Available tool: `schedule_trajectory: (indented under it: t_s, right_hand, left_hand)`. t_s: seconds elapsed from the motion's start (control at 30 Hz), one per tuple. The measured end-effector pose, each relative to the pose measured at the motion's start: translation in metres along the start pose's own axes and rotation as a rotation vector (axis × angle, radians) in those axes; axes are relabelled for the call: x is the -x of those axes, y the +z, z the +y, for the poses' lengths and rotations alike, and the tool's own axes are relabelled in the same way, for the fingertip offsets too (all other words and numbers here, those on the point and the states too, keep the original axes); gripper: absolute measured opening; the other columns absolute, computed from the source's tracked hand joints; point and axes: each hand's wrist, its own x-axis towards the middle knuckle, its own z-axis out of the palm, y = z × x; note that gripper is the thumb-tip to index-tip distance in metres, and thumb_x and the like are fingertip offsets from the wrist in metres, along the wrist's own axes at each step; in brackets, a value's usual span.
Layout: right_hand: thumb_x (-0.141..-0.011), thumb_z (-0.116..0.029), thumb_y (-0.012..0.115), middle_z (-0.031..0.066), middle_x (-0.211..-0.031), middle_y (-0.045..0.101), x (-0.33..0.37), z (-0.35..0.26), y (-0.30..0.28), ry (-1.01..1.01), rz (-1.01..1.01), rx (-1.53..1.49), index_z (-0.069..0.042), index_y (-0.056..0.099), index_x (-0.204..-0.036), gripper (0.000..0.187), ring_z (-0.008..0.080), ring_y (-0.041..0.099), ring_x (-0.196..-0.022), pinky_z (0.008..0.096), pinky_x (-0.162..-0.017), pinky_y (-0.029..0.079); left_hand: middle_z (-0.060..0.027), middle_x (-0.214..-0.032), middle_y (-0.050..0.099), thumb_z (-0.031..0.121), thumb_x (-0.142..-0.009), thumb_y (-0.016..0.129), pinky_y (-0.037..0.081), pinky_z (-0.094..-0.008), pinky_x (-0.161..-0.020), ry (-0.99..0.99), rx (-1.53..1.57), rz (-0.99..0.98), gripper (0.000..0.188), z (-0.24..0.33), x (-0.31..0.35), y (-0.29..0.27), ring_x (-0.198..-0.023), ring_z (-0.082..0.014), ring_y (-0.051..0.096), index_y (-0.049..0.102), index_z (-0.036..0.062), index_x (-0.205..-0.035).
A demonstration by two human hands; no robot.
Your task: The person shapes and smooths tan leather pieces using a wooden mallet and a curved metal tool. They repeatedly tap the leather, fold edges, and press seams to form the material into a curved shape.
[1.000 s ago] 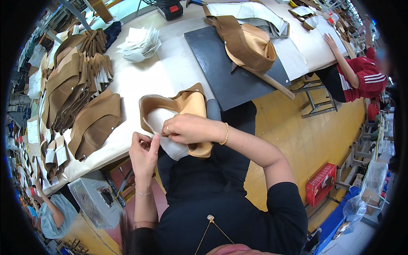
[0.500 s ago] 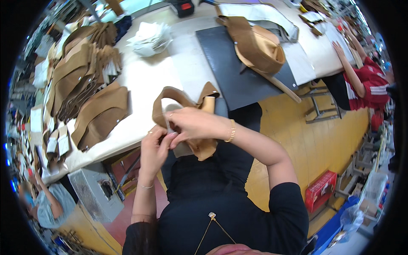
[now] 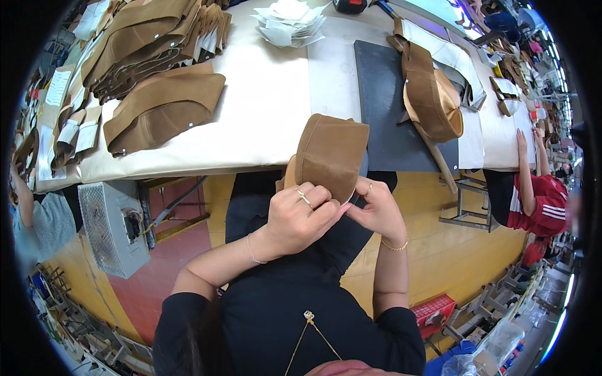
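Over my lap, at the table's front edge, I hold a brown suede-like leather piece [image 3: 331, 150] with stitched seams, curved round, its tan side showing at the left. My left hand [image 3: 300, 216] is closed on its lower edge, the ringed fingers curled. On the right, my right hand [image 3: 379, 210] pinches the same edge, thumb and fingers pressed together. The fingertips of both hands meet at the lower corner. What lies behind the piece is hidden.
Stacked brown leather pieces [image 3: 135, 41] lie at the left, a few more [image 3: 166, 106] nearer me. White sheets [image 3: 288, 24] are piled at the back. A black mat [image 3: 382, 94] bears another curled brown piece [image 3: 433, 94] and a wooden handle [image 3: 442, 163]. A person in red [image 3: 542, 203] works at the right.
The leather piece has turned, so its brown outer face now faces up. My hands, crossed close before, have shifted right and grip its lower edge side by side. My view has swung too.
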Motion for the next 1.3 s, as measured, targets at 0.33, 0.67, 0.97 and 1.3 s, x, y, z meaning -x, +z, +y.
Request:
schedule_trajectory:
  t_s: [0.33, 0.67, 0.97, 1.3]
  right_hand:
    - [-0.073, 0.007, 0.071, 0.0165, -0.109, 0.071, 0.019, 0.014, 0.011, -0.079, 0.163, 0.062, 0.000, 0.071, -0.103, 0.031, 0.0315, 0.070, -0.096, 0.0323, -0.081, 0.055]
    - [-0.073, 0.011, 0.069, 0.0141, -0.094, 0.071, 0.029, 0.019, 0.019, -0.075, 0.262, 0.035, 0.001, 0.072, -0.099, 0.028, 0.0277, 0.069, -0.081, 0.0305, -0.071, 0.053]
    - [-0.076, 0.010, 0.071, 0.0137, -0.093, 0.071, 0.030, 0.021, 0.022, -0.103, 0.287, -0.008, 0.002, 0.072, -0.100, 0.026, 0.0250, 0.070, -0.081, 0.0300, -0.070, 0.052]
    - [-0.075, 0.011, 0.070, 0.0150, -0.100, 0.072, 0.032, 0.023, 0.023, -0.084, 0.299, -0.019, 0.001, 0.073, -0.101, 0.028, 0.0251, 0.071, -0.087, 0.0301, -0.074, 0.054]
  left_hand:
    - [0.0004, -0.068, 0.047, 0.015, -0.076, 0.078, 0.038, -0.0283, -0.047, 0.047, -0.005, -0.027, 0.024, 0.006, -0.003, 0.001, -0.057, -0.0145, 0.048, 0.054, 0.0110, -0.069]
    - [0.0007, -0.070, 0.050, 0.013, -0.071, 0.080, 0.039, -0.0276, -0.048, 0.064, 0.015, -0.044, 0.023, 0.009, -0.004, 0.003, -0.058, -0.0141, 0.051, 0.057, 0.0105, -0.073]
    - [0.0007, -0.071, 0.048, 0.014, -0.076, 0.071, 0.039, -0.0272, -0.049, 0.064, 0.003, -0.062, 0.014, 0.010, -0.006, 0.002, -0.061, -0.0139, 0.050, 0.058, 0.0109, -0.072]
    - [0.0007, -0.070, 0.048, 0.015, -0.077, 0.073, 0.039, -0.0276, -0.048, 0.054, 0.011, -0.055, 0.018, 0.011, -0.006, 0.003, -0.060, -0.0137, 0.050, 0.056, 0.0109, -0.071]
